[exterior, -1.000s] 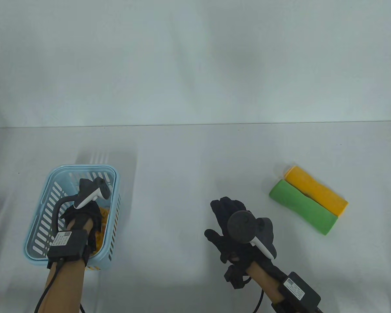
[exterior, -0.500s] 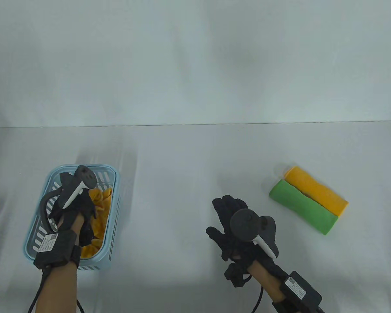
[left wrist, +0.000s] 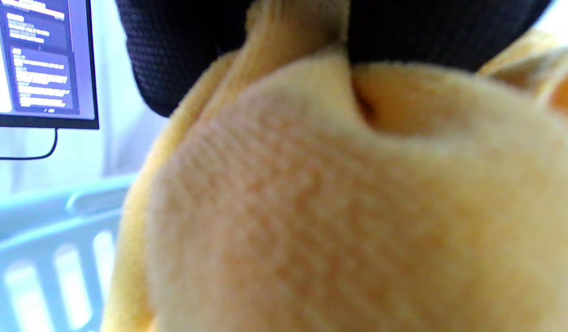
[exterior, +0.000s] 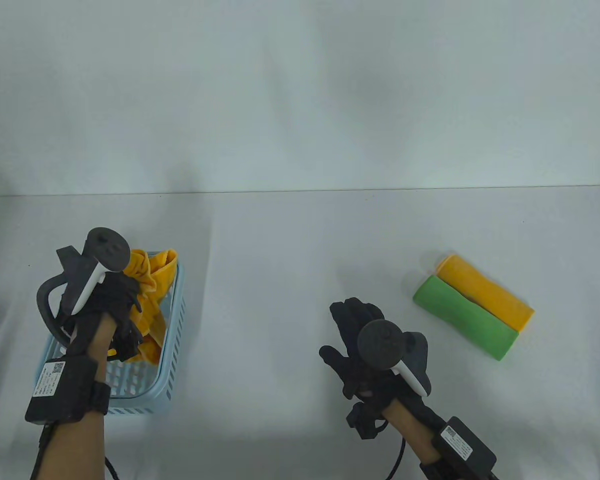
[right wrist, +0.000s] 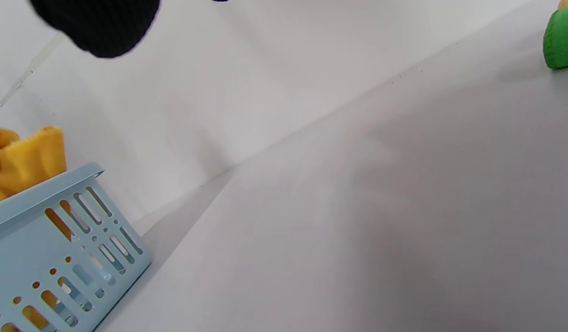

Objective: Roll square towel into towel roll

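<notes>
My left hand (exterior: 117,305) grips a crumpled yellow towel (exterior: 152,295) and holds it up above the light-blue basket (exterior: 172,350) at the table's left. The towel fills the left wrist view (left wrist: 357,207), with gloved fingers (left wrist: 182,55) pressing into its top. My right hand (exterior: 355,330) rests flat, fingers spread and empty, on the table right of centre. One fingertip (right wrist: 99,23) shows in the right wrist view, with the basket (right wrist: 57,240) and towel (right wrist: 25,157) at its left.
A green towel roll (exterior: 462,317) and a yellow towel roll (exterior: 485,292) lie side by side at the right; the green one's end shows in the right wrist view (right wrist: 563,39). A white cloth covers the table (exterior: 280,250). A monitor (left wrist: 39,60) shows behind the basket.
My left hand has risen out of the basket, lifting the yellow towel up with it. My right hand has barely moved.
</notes>
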Demonstrator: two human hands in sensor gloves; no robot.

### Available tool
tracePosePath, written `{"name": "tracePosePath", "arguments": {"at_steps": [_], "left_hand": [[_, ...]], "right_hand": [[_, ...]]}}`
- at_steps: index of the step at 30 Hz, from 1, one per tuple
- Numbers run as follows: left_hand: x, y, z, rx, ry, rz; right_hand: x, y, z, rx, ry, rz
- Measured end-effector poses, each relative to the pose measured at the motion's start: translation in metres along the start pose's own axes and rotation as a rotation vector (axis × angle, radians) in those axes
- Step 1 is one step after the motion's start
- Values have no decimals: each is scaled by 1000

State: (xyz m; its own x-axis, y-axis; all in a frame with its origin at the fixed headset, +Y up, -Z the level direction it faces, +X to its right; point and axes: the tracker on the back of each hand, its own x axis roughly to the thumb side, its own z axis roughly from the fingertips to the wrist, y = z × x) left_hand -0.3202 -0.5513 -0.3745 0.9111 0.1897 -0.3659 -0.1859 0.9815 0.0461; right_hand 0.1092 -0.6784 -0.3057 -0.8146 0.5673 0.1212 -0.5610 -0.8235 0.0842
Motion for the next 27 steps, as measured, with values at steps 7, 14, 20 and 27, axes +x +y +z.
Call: {"name": "tracePosePath", "arguments": {"at_steps": [7, 14, 20, 27], "left_hand": [[18, 50, 23, 111, -115, 139], [46, 88, 45, 168, -260, 310], [81, 93, 60, 122, -390, 447], [116, 64, 69, 8, -489, 567]], "right_hand": [[-5, -3, -2, -6, 23, -20], [-7, -3, -3, -5, 34, -14], [-9, -5, -3, -9, 45, -31], [-13, -11, -3, -29, 60, -49]]}}
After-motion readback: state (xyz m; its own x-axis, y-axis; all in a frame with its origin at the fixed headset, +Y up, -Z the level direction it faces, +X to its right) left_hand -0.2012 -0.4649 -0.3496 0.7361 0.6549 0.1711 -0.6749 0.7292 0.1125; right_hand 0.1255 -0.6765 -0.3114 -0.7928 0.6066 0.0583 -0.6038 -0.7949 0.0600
